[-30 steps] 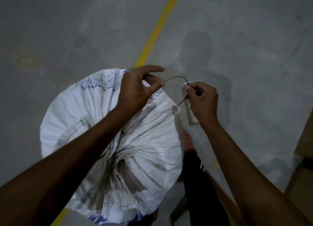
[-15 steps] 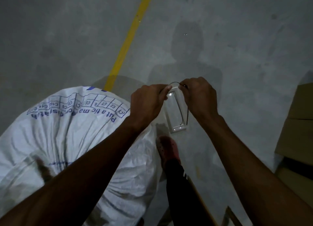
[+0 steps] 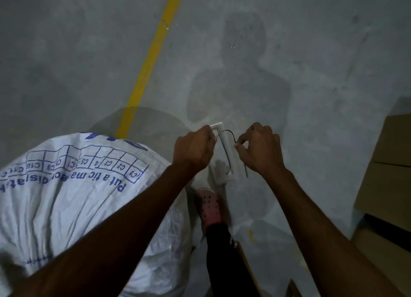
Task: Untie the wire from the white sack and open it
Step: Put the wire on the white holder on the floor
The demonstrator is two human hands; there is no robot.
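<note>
The white woven sack (image 3: 73, 198) with blue print fills the lower left, standing on the concrete floor. A thin black wire (image 3: 229, 151) hangs free of the sack, off its right edge. My right hand (image 3: 259, 150) pinches one end of the wire between thumb and fingers. My left hand (image 3: 194, 148) is closed in a fist just left of the wire; whether it grips the other end is hidden by the knuckles. Both hands are held above the floor, to the right of the sack's top.
A white rectangular frame (image 3: 224, 156) lies on the floor under the hands. My foot in a pink perforated shoe (image 3: 209, 206) stands beside the sack. A yellow floor line (image 3: 153, 52) runs up from behind the sack. Cardboard boxes (image 3: 387, 185) stand at the right edge.
Both hands have carried the wire away from the sack's gathered top toward the right. The view has swung right, so the sack sits further left and lower.
</note>
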